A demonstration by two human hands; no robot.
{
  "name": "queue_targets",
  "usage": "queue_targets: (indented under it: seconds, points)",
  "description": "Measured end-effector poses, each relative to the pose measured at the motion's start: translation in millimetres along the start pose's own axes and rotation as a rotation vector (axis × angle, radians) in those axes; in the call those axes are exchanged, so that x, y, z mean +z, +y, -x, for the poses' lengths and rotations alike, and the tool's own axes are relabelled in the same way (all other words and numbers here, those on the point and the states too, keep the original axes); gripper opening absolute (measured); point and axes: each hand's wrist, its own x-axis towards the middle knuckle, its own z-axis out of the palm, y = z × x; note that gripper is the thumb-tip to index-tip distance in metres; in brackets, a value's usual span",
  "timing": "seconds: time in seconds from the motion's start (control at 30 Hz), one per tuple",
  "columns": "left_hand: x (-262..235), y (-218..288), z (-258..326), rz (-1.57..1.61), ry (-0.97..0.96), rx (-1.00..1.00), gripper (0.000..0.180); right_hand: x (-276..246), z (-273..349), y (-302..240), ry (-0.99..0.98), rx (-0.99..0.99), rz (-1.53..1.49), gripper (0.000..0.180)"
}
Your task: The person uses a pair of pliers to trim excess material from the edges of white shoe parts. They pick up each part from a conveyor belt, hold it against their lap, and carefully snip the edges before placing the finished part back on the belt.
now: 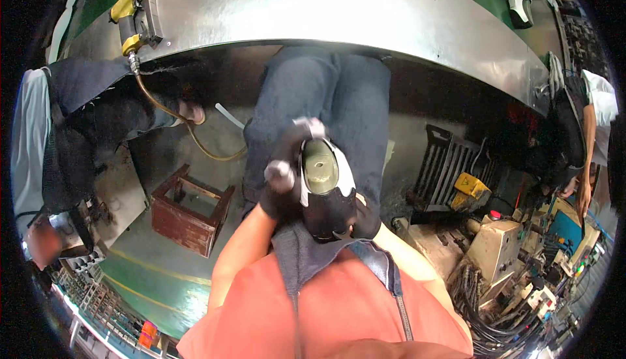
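Observation:
A black shoe [329,206] with white trim sits over my lap, an olive-green last [321,166] filling its opening. My left hand [282,186], in a dark glove with grey fingertips, grips the shoe's left side, with fingers wrapped over the top. In a dark glove too, my right hand [364,221] holds the shoe from below at its right rear, mostly hidden by the shoe. My jeans [326,91] and orange shirt [339,313] frame the shoe.
A curved steel table [339,7] spans the top, with a yellow air tool [134,16] and its hose [195,140] hanging at the left. A brown open box [189,212] stands on the floor. One person sits left [59,131], another right [580,124]. Beige machinery [495,241] and cables are at the right.

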Motion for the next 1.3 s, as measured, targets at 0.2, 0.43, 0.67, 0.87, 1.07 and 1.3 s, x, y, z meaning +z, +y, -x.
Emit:
queue_targets:
  seconds: [0.2,0.43,0.67,0.87,1.07,1.3]
  points:
    - [-18.2,-2.7,-41.1,0.232,-0.131,-0.414,0.067,-49.0,-42.3,-19.5,-0.041,0.172,-0.093,0.032]
    - [8.8,8.5,-62.5,-1.228,-0.113,-0.092,0.044,-113.5,-117.5,-5.3,0.056,1.074,-0.776,0.047]
    - [1.1,12.1,-64.5,-1.096,-0.259,-0.059,0.043,-99.9,-111.1,30.9,-0.063,1.042,-0.843,0.052]
    - [15.0,-14.3,-27.7,-1.182,-0.145,-0.094,0.050,-96.2,-103.4,51.4,0.021,1.057,-0.999,0.049]
    - [-0.7,-56.2,2.7,-1.257,-0.134,0.200,0.084,-131.5,-96.8,63.6,-0.125,0.862,-0.999,0.041]
    - [15.7,-68.9,3.7,-1.471,-0.110,0.306,0.077,-139.2,-88.3,48.4,-0.436,0.421,0.025,0.036]
